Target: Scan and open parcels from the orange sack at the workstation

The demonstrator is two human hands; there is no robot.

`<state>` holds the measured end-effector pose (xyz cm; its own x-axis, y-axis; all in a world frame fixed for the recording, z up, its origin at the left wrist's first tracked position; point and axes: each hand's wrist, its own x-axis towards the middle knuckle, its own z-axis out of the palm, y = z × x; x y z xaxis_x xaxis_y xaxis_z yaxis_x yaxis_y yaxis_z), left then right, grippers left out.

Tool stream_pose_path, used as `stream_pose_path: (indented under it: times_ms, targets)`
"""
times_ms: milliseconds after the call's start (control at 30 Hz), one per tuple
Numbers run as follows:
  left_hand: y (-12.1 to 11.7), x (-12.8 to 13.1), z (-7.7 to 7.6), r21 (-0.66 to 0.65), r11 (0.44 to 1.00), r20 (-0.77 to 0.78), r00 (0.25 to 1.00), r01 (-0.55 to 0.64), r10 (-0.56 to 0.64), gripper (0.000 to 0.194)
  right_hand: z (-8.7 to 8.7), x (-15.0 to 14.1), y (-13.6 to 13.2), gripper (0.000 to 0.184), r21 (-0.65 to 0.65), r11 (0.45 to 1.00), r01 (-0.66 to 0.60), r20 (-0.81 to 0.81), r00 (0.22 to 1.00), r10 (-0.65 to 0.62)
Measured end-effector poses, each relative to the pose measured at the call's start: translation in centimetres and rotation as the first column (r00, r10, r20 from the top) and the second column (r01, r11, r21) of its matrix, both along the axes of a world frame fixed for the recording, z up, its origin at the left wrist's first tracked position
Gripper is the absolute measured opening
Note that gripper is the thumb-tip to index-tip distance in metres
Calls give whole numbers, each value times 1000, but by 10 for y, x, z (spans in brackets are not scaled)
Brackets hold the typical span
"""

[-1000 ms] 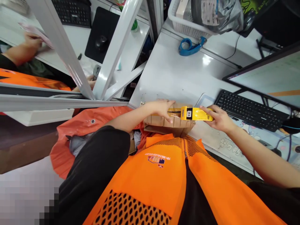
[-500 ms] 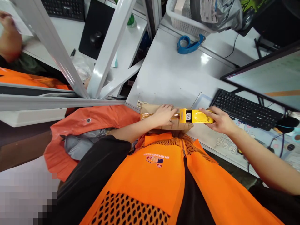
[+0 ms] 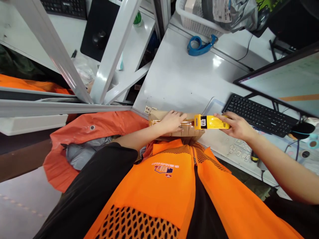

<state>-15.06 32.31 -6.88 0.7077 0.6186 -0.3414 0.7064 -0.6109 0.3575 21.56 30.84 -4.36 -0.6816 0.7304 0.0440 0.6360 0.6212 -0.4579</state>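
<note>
Left grip (image 3: 171,121) unclenched, laid over taped cardboard box (image 3: 191,131) at bench (image 3: 171,76) edge. Right grip (image 3: 236,126) clamped on yellow tool (image 3: 214,122), held at box.

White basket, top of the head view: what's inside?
The white basket holds a grey plastic package with a printed label and a pale box. The basket's floor, and anything beneath these, is covered.

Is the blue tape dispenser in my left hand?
No, the blue tape dispenser lies on the white desk, away from your left hand.
</note>
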Motion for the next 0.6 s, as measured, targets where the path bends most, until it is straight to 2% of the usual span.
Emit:
stream_pose_path:
  times_ms: [267, 467, 600]
  targets:
    - [1, -2, 1, -3, 1000, -20, 1000, 11, -11, 62, 2, 50, 4, 60, -91, 994, 52, 77, 996, -45]
    - [4, -5, 4, -41, 999, -11, 1000, 3, -4, 58, 3, 100, -5, 66, 32, 998, 56, 161, 985, -60]
    - [5, -1, 11, -82, 997, -50, 999, 4, -8, 59, 8, 107, -14, 67, 52, 996, 66, 159, 985, -74]
